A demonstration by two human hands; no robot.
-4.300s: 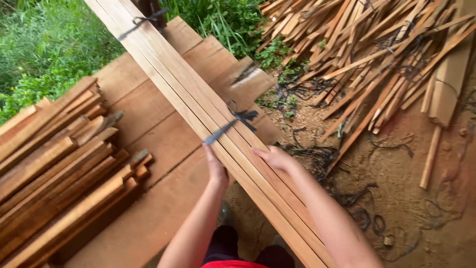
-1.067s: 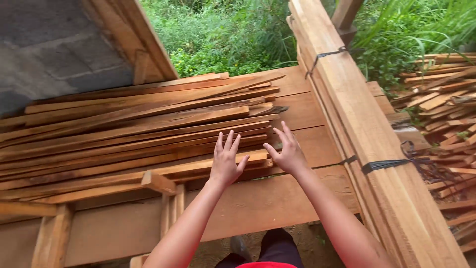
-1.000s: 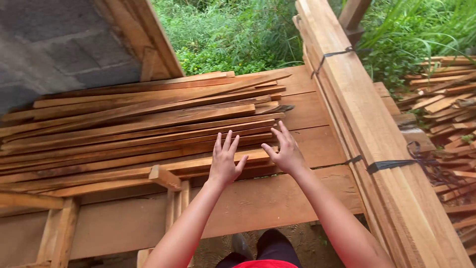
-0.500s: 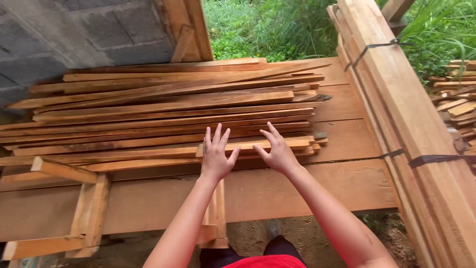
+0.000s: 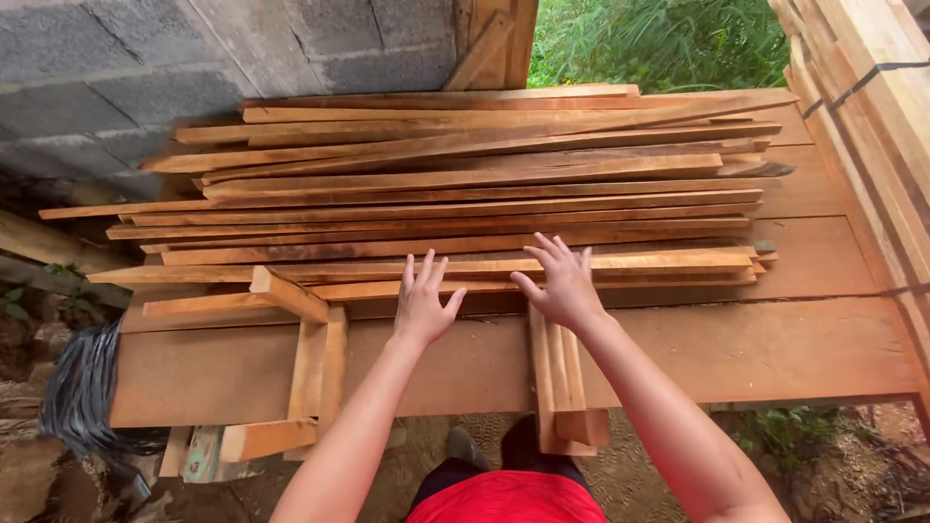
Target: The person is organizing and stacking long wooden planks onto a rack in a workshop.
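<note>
Several short wooden offcuts (image 5: 312, 363) lying crosswise on the near edge of a broad plank bench (image 5: 756, 353), left of both hands; another small bundle of short pieces (image 5: 562, 387) laid the same way, directly under the right forearm and hanging over the bench edge. Grey block wall (image 5: 145, 58) behind on the left, green grass (image 5: 659, 39) beyond, and a strapped bundle of pale boards (image 5: 872, 87) slanting along the right side. Black coiled strapping (image 5: 82, 392) heaped at the bench's left end. Nothing between the hands and the stack.

Long thin wood slats (image 5: 465, 208) piled lengthwise across the bench, reddish-brown, rough-sawn, ends uneven and staggered, some tapering to points at the right; nearest slats lighter in colour, lying just ahead of the fingertips.

Left hand (image 5: 422, 302) flat, palm down, fingers spread apart and straight, tips touching or just above the nearest slat; cannot tell which. Right hand (image 5: 562, 286) likewise palm down, fingers splayed and slightly bent, resting over the front slats. Neither hand closed on anything. Both forearms reaching forward from a red shirt (image 5: 509, 499).
</note>
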